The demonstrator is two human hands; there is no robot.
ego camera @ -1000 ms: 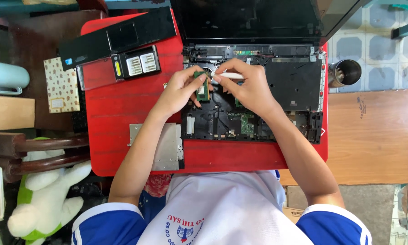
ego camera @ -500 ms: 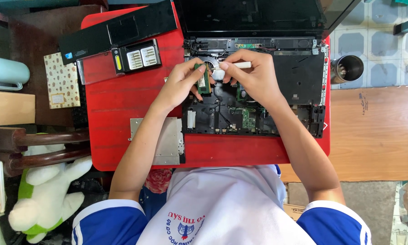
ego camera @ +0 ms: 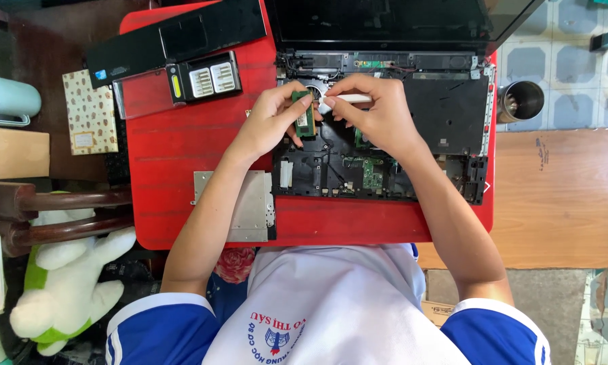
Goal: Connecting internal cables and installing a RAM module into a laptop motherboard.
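Observation:
An opened laptop [ego camera: 446, 115] with its keyboard removed lies on a red table [ego camera: 182, 155], its circuit board exposed. My left hand [ego camera: 270, 122] pinches a small green memory module [ego camera: 304, 118] upright over the laptop's middle. My right hand [ego camera: 378, 115] grips a white eraser-like stick [ego camera: 344, 100], its tip touching the module's upper edge. Both hands meet above the fan area.
A silver drive unit [ego camera: 246, 209] lies at the table's front left. A black keyboard panel [ego camera: 175, 37] and a screwdriver bit case [ego camera: 206, 78] sit at the back left. A metal cup [ego camera: 520, 101], a wooden stool [ego camera: 561, 196], a pale mug [ego camera: 10, 98] and a plush toy [ego camera: 67, 284] surround the table.
Both hands have shifted slightly toward the laptop's back edge with the module and white stick; the stick's tip still works at the module.

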